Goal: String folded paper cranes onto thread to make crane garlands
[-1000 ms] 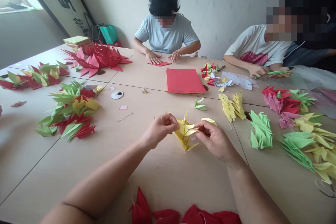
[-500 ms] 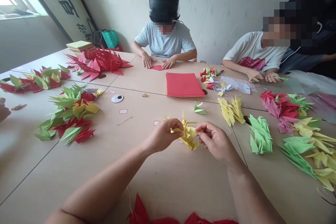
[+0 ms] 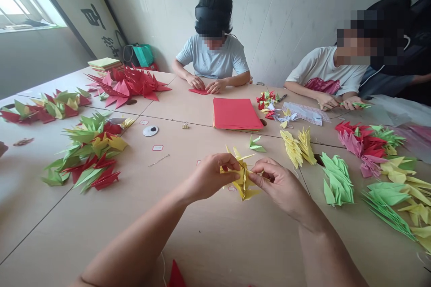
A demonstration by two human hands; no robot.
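Observation:
Yellow folded paper cranes [image 3: 243, 183] are bunched together between my two hands, above the near middle of the table. My left hand [image 3: 215, 177] pinches the bunch from the left, thumb and fingers closed on the paper. From the right, my right hand [image 3: 274, 177] grips a yellow wing between thumb and fingertips. Whether a thread runs through the bunch I cannot tell. Just beyond my hands lies a single green crane [image 3: 257, 144]. Red folded paper [image 3: 175, 274] with a white thread [image 3: 164, 264] shows at the bottom edge, partly cut off.
A red paper stack [image 3: 236, 113] lies ahead. Yellow cranes [image 3: 292, 147] and green cranes [image 3: 337, 179] lie right, mixed-colour strings [image 3: 90, 148] left. A needle-like wire [image 3: 159, 160] and a white disc [image 3: 150, 130] lie left of centre. Two people [image 3: 213, 60] [image 3: 332, 69] work across the table.
My hands have turned the yellow bunch slightly, and my right hand has moved a little closer to it. The view has tilted up somewhat. Across the table, a person's hands have drawn together over red paper.

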